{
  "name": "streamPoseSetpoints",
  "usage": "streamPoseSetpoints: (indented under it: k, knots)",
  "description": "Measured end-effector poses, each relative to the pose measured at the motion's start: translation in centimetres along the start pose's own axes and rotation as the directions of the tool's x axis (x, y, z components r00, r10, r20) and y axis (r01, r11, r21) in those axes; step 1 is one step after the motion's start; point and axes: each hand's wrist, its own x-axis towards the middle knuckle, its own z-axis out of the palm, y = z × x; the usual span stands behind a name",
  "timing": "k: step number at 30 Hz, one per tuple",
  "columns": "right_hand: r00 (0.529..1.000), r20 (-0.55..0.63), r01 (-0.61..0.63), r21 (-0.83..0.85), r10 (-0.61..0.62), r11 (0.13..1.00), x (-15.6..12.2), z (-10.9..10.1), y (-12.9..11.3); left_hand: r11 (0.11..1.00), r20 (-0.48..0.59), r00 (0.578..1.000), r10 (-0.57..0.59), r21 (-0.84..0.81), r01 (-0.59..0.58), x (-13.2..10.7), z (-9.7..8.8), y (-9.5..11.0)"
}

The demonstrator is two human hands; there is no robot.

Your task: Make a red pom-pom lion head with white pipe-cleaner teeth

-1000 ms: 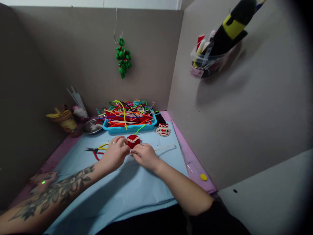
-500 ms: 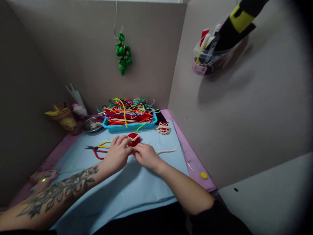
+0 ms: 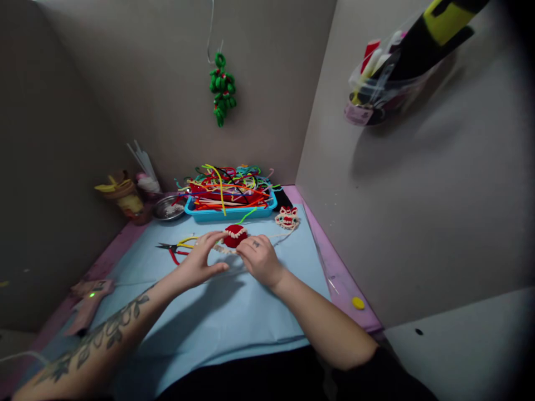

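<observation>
1. In the middle of the frame, the pale wavy strip lies in the gap between the two hands. Its long axis goes almost from left to right, with the right end a little lower.
2. The right hand is the nearer one: its thumb and fingers are pinched together on the right end of this strip. Seen from this hand, the visible strip goes out toward the left.
3. The left hand is open, the thumb well apart from the fingers. The strip's left end is near its fingertips; if they touch, I cannot tell.
4. The red round piece, with pale trim, is just above the strip in the frame, between the fingertips of both hands. It leaves little room on that side, I would judge.
5. A thin pale length goes from behind the right hand to the right and slightly up. The hand hides whether it is one with the strip.
6. The scissors lie left of centre, blades to the left, handles partly behind the left hand.
7. Higher up is the blue tray of coloured wires; to its lower right, a small animal face. The glue gun is at lower left, near the tattooed forearm.
</observation>
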Motion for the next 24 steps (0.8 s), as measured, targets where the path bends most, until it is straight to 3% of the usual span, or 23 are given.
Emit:
streamPoseSetpoints:
  k: [5, 8, 10, 12, 15, 17, 19, 22, 24]
  knots:
    - [0.994, -0.037, 0.100, -0.072, -0.103, 0.992, -0.1, 0.2, 0.3, 0.980, -0.013, 0.985, -0.173, -0.106, 0.171, -1.1, 0.1, -0.3]
    - [0.989, -0.036, 0.141, -0.091, -0.145, 0.986, -0.2, 0.5, 0.2, 0.987, 0.052, 0.987, -0.151, -0.052, 0.154, -1.0, 0.3, -0.2]
    - [0.991, -0.041, 0.126, -0.088, -0.130, 0.988, -0.3, 0.7, 0.0, 0.984, 0.125, 0.979, -0.163, -0.048, 0.170, -0.8, 0.5, -0.1]
    - [0.993, -0.084, 0.073, -0.080, -0.079, 0.994, -0.6, 0.9, -0.2, 0.960, 0.157, 0.955, -0.251, -0.085, 0.266, -0.6, 0.8, -0.3]
    - [0.996, -0.089, -0.010, -0.009, 0.009, 1.000, -1.0, 1.3, -0.6, 0.881, 0.059, 0.910, -0.410, -0.230, 0.412, -0.5, 1.6, -1.4]
    - [0.997, 0.064, -0.040, 0.097, 0.034, 0.994, -1.1, 1.7, -1.1, 0.781, 0.007, 0.868, -0.497, -0.432, 0.451, -0.6, 2.2, -2.4]
    - [0.957, 0.287, -0.093, 0.175, 0.040, 0.980, -0.9, 2.2, -1.6, 0.647, -0.010, 0.823, -0.568, -0.624, 0.439, -0.8, 2.7, -3.3]
    - [0.830, 0.555, -0.175, 0.164, 0.056, 0.971, -0.3, 3.0, -2.4, 0.498, 0.030, 0.792, -0.610, -0.762, 0.413, -1.3, 3.0, -3.9]
    - [0.749, 0.659, -0.200, 0.124, 0.070, 0.972, -0.1, 3.3, -2.8, 0.420, 0.070, 0.781, -0.620, -0.812, 0.406, -1.5, 3.0, -4.0]
